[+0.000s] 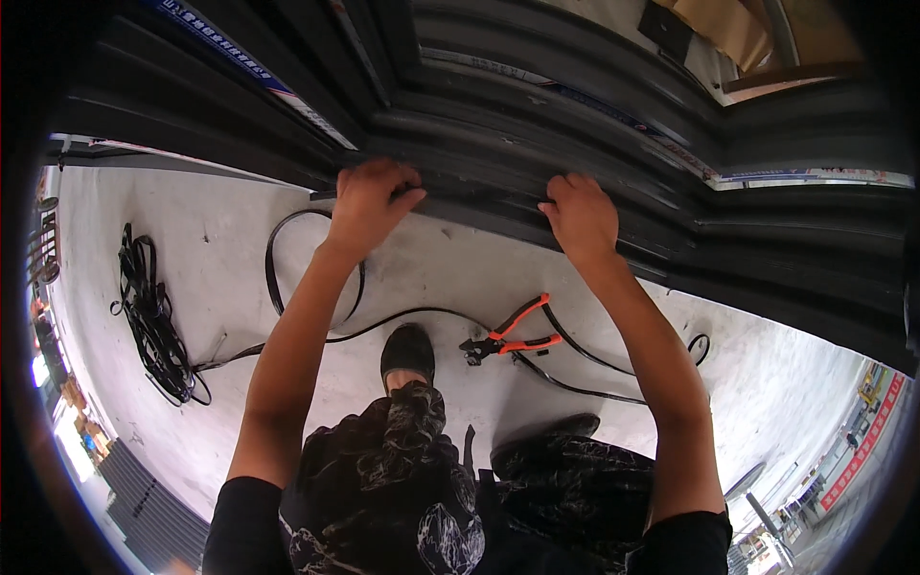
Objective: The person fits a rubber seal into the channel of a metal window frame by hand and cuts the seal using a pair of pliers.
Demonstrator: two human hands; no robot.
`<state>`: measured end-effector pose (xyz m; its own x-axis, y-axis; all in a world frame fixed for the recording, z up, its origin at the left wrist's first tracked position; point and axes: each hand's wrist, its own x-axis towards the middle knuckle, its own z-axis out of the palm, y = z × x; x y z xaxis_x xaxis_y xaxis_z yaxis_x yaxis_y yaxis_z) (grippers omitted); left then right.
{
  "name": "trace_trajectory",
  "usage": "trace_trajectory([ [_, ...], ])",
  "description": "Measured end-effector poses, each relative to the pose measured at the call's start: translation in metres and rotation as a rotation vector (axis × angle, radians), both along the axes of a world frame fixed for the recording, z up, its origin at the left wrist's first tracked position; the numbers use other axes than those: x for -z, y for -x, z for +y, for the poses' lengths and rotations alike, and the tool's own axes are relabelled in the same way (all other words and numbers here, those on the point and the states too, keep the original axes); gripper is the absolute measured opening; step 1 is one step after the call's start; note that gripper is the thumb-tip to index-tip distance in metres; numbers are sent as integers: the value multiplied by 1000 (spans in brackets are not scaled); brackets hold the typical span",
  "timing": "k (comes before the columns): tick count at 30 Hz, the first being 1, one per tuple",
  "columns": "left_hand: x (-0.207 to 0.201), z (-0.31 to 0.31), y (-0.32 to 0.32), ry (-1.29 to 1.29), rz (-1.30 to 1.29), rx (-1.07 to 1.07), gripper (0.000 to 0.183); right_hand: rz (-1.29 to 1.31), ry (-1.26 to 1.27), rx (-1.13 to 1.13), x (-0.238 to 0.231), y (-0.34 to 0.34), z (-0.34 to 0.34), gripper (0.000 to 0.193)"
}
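Long dark grey ridged profiles [460, 182] lie side by side across the upper part of the head view. At their near edge my left hand [374, 203] curls its fingers over the lowest profile, thumb bent alongside. My right hand [582, 213] is closed on the same edge farther right, fingers bent and thumb tucked in. Its fingertips are partly hidden. On the floor below lie orange-handled pliers [511, 333], their handles spread apart. A thin black strip [422, 311] runs past them and loops near my left forearm.
A tangled bundle of black strip [151, 321] rests on the pale floor [230, 211] at the left. My dark shoe [407, 353] stands close to the strip. Brown sheet material [724, 34] shows beyond the profiles. Grey ridged panels [158, 489] stand at the lower left.
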<state>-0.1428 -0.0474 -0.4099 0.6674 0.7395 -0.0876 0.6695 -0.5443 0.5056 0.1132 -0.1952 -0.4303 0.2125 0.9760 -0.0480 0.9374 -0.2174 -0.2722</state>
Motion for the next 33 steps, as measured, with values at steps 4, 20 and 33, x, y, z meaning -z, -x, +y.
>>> trace_trajectory([
  [4, 10, -3, -5, -329, 15, 40, 10, 44, -48, -21, 1, 7, 8, 18],
  [20, 46, 1, -9, -535, -141, -13, 11, 101, -146, -59, 3, 38, 38, 19],
  [33, 47, 2, -9, -528, -203, -21, 15, 80, -144, -111, 9, 51, 55, 20],
])
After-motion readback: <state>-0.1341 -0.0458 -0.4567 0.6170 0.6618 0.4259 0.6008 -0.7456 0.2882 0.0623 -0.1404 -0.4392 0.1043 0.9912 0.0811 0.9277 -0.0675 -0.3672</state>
